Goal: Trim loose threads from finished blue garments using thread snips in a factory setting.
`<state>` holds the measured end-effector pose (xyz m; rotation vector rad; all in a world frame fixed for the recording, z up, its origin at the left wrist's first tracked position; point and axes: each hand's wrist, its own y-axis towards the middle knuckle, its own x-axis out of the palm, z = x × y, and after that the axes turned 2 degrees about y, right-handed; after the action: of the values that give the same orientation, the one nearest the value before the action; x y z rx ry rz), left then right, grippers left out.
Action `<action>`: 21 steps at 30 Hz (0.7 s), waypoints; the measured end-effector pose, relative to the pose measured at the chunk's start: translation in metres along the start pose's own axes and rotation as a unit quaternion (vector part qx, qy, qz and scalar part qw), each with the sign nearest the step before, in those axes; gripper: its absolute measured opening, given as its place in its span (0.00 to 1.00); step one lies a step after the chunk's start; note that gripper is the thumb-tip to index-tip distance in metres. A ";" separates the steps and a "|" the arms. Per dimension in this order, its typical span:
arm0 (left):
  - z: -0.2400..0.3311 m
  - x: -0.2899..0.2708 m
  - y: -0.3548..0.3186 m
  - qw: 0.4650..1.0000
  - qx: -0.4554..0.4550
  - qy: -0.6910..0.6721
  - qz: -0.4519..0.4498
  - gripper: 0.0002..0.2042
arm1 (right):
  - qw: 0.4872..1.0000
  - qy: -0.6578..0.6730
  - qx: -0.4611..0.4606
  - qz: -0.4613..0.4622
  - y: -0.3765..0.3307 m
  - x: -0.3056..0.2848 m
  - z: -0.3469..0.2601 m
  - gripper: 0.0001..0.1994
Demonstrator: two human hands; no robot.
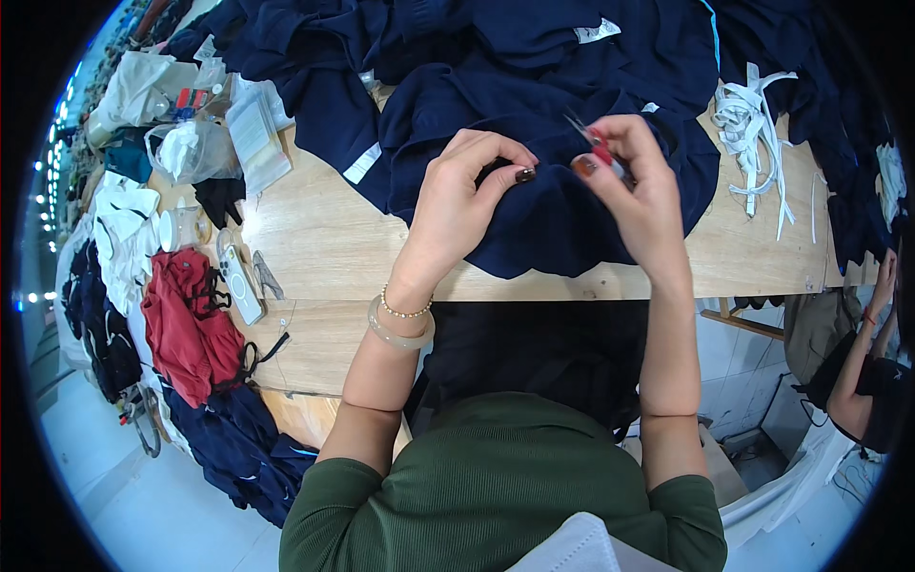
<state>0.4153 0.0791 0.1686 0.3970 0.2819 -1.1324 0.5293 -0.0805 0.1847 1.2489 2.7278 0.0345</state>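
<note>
Two bare forearms rise from the lower edge and meet over the navy garment (562,219), which lies bunched on the wooden table (315,238) and hangs over its near edge. The left hand (457,195), wrist bent with a pale bangle and a bead bracelet on it, pinches a fold of the navy cloth between thumb and forefinger. The right hand (634,181) is raised just beside it, fingers closed around small red-handled snips (593,141) whose metal tips point up-left, close above the fabric near the left fingertips
</note>
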 end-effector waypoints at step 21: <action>0.004 0.006 -0.001 0.998 -0.029 -0.032 0.037 0.03 | 0.933 -0.311 -0.177 -0.044 0.000 -0.006 -0.002 0.09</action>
<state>0.4171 0.0721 0.1690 0.3162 0.2420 -1.0599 0.5329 -0.0847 0.1873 0.8487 2.1037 0.0977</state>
